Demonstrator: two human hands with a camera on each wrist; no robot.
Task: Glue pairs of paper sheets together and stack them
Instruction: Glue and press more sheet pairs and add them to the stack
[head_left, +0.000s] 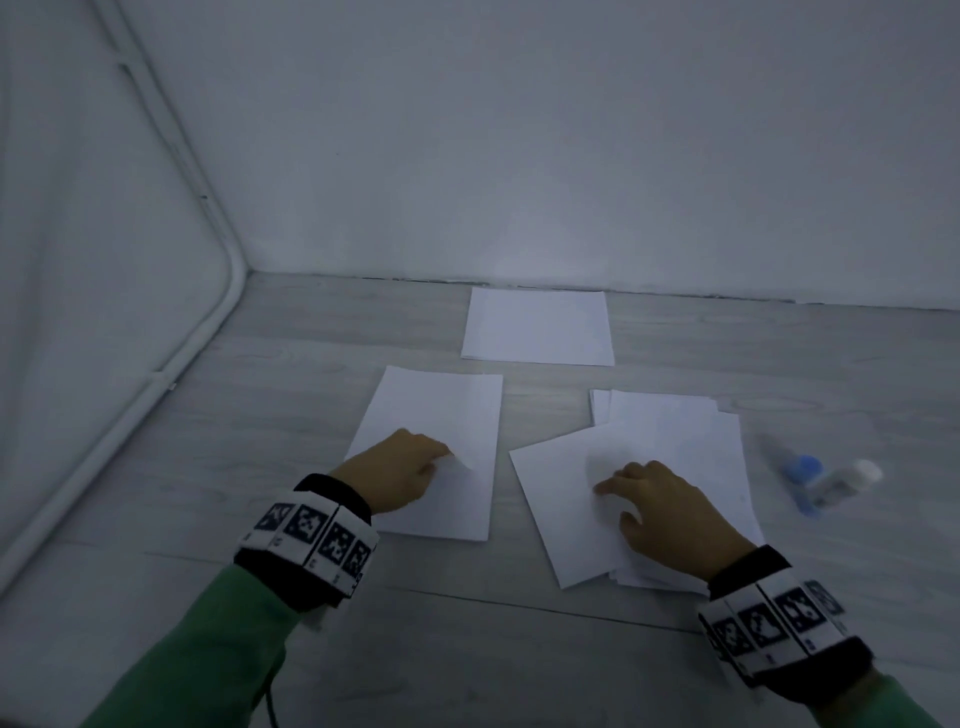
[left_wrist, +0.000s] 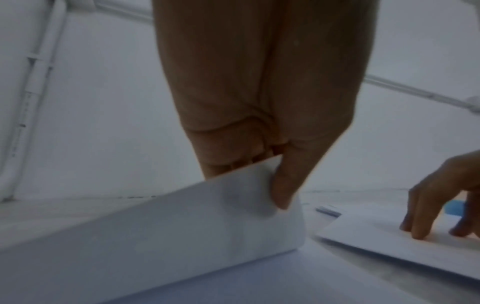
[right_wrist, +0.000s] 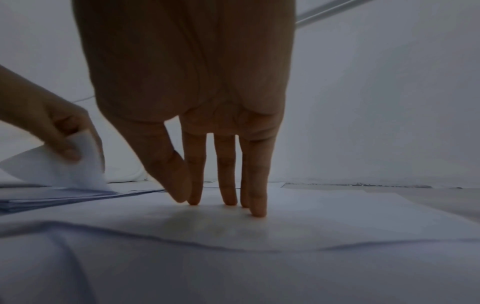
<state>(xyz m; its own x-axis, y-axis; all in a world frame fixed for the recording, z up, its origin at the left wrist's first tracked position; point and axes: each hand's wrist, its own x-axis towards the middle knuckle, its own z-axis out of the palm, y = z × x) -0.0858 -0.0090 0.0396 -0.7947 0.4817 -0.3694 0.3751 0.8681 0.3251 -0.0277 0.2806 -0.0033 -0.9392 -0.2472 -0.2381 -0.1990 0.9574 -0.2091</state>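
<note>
Three lots of white paper lie on the grey table. A left pile (head_left: 436, 410) sits in front of me; my left hand (head_left: 415, 462) pinches its top sheet (left_wrist: 182, 222) between thumb and fingers and curls it up off the pile. On the right is a loose, fanned pile (head_left: 675, 431) with a skewed top sheet (head_left: 561, 499); my right hand (head_left: 649, 499) presses straight fingertips (right_wrist: 257, 209) down on it. A neat stack (head_left: 537, 327) lies farther back by the wall. A glue bottle (head_left: 831, 480), blue and white, lies blurred at the right.
White walls close the table at the back and left, with a white pipe (head_left: 171, 332) along the left corner. Green sleeves and marker-patterned wristbands (head_left: 311, 540) cover both forearms. Bare table surface (head_left: 467, 649) lies in front of the piles.
</note>
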